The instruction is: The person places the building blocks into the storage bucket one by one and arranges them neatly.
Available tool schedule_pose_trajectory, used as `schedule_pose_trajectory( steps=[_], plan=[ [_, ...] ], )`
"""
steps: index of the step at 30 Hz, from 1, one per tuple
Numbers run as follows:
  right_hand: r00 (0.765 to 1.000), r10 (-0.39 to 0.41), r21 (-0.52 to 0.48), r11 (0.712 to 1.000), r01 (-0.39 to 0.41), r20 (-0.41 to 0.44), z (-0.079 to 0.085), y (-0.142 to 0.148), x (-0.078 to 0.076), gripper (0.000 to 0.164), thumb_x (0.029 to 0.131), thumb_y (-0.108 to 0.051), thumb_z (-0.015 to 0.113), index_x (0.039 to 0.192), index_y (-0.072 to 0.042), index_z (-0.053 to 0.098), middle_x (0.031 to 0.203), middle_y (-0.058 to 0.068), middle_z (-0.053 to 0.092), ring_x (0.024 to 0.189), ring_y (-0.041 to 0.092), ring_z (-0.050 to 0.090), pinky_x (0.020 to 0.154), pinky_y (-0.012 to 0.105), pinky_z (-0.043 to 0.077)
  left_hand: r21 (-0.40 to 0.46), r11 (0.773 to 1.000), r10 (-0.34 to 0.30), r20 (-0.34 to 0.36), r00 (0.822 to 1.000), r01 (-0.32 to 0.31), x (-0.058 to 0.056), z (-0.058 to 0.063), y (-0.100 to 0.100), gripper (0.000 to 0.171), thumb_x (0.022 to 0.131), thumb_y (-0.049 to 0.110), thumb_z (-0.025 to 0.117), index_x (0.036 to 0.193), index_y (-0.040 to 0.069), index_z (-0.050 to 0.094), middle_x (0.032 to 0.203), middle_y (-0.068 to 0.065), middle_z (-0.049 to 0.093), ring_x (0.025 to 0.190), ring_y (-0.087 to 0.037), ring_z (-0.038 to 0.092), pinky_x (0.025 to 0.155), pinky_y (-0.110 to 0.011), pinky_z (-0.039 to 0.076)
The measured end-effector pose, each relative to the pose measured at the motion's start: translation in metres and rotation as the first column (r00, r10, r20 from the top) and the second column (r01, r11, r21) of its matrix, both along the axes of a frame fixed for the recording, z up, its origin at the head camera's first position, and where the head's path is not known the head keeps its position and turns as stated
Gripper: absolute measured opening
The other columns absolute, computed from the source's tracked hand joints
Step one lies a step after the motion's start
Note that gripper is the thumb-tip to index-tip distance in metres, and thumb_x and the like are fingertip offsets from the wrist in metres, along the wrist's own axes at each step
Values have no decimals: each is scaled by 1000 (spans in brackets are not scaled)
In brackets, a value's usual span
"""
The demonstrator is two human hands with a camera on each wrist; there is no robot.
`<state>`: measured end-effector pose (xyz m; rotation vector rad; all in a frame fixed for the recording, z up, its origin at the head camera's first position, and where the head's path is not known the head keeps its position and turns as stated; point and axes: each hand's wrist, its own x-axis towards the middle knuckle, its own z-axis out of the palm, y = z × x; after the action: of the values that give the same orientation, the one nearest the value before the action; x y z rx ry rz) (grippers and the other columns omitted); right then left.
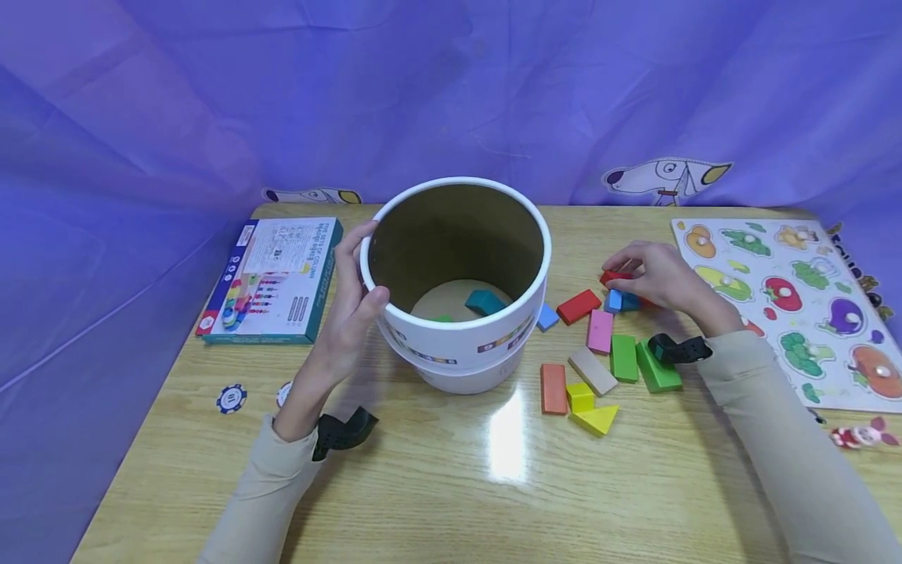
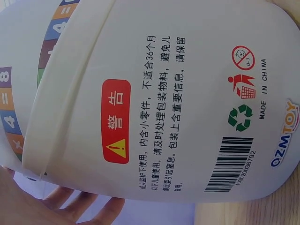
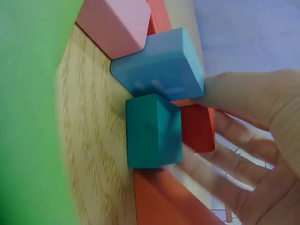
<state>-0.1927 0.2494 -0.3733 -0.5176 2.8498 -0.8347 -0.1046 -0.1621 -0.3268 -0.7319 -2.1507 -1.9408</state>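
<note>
A white bucket [image 1: 458, 345] stands mid-table, with a teal block [image 1: 485, 302] and part of a green block [image 1: 442, 319] inside. My left hand [image 1: 341, 321] holds its left side, with fingers by the rim and the thumb at the front. In the left wrist view, fingertips [image 2: 110, 212] curve past the bucket's printed wall [image 2: 187, 103]. Towards the right, my right hand [image 1: 658, 274] pinches a small red block [image 1: 611, 276] among other blocks. Its thumb [image 3: 234, 91] lies beside a light blue block [image 3: 154, 65]. A teal block [image 3: 152, 131] stands in front of the fingers, partly hiding the red one.
Several blocks lie right of the bucket, including a pink block [image 1: 600, 331] and a yellow triangle [image 1: 596, 420]. A vegetable puzzle board [image 1: 768, 258] lies far right, near a small figurine [image 1: 863, 435]. Left are a flat game box [image 1: 275, 282] and a poker chip [image 1: 231, 399].
</note>
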Motion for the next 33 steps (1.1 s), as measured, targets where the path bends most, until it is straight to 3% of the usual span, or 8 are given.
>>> schedule_pose_trajectory(
  steps=[2, 8, 12, 16, 20, 24, 33],
  plan=[
    [1000, -12, 1, 1000, 12, 14, 0, 0, -1, 25, 85, -7, 73, 108, -1, 70, 103, 21, 70, 91, 33, 66, 78, 39, 53, -1, 1000, 1, 1, 1000, -1, 0, 0, -1, 84, 86, 64, 56, 150, 24, 17, 155, -3, 23, 140, -30, 29, 107, -68, 30],
    [999, -16, -50, 999, 18, 50, -2, 5, -1, 27, 81, 0, 74, 108, 1, 70, 100, 22, 71, 87, 32, 70, 69, 16, 51, 2, 1000, 8, 12, 1000, -8, 1, 0, 0, 84, 86, 65, 57, 149, 25, 18, 154, 0, 24, 140, -29, 30, 108, -68, 29],
    [999, 6, -67, 998, -3, 34, -4, 7, 1, 26, 84, -7, 75, 109, 0, 70, 98, 19, 72, 86, 30, 71, 67, 8, 47, 4, 1000, 7, 14, 1000, -7, 1, -1, 0, 85, 85, 65, 57, 149, 25, 18, 154, -1, 25, 140, -30, 30, 109, -68, 29],
    [1000, 8, -60, 998, -7, 25, 0, 2, 2, 31, 84, -13, 76, 111, -1, 69, 98, 17, 72, 86, 27, 70, 69, 11, 49, 13, 1000, 9, 12, 1000, -9, 1, -1, 0, 86, 85, 65, 58, 149, 25, 18, 154, -2, 25, 140, -31, 30, 108, -68, 29],
    [1000, 7, -27, 1000, -8, -8, 4, -6, -2, 32, 82, -16, 78, 110, -1, 69, 97, 17, 73, 87, 29, 70, 75, 29, 56, 25, 1000, 14, 8, 1000, -15, 0, 0, 0, 88, 85, 66, 58, 149, 23, 18, 154, -1, 26, 139, -30, 30, 107, -69, 29],
    [1000, 16, 13, 1000, -16, -8, 4, -15, -7, 34, 82, -20, 79, 109, -2, 70, 97, 16, 73, 88, 29, 69, 80, 44, 55, 32, 999, 5, 12, 1000, -5, 0, 0, 0, 87, 85, 67, 58, 149, 23, 18, 154, -2, 26, 139, -31, 30, 107, -69, 28],
    [999, 26, 16, 1000, -27, 21, 1, -24, -13, 27, 83, -13, 76, 107, -1, 71, 95, 17, 71, 85, 27, 65, 76, 39, 54, 22, 1000, 3, 23, 1000, -4, 1, 2, 1, 88, 83, 69, 58, 149, 25, 18, 154, -2, 25, 140, -33, 29, 107, -69, 29]
  ],
)
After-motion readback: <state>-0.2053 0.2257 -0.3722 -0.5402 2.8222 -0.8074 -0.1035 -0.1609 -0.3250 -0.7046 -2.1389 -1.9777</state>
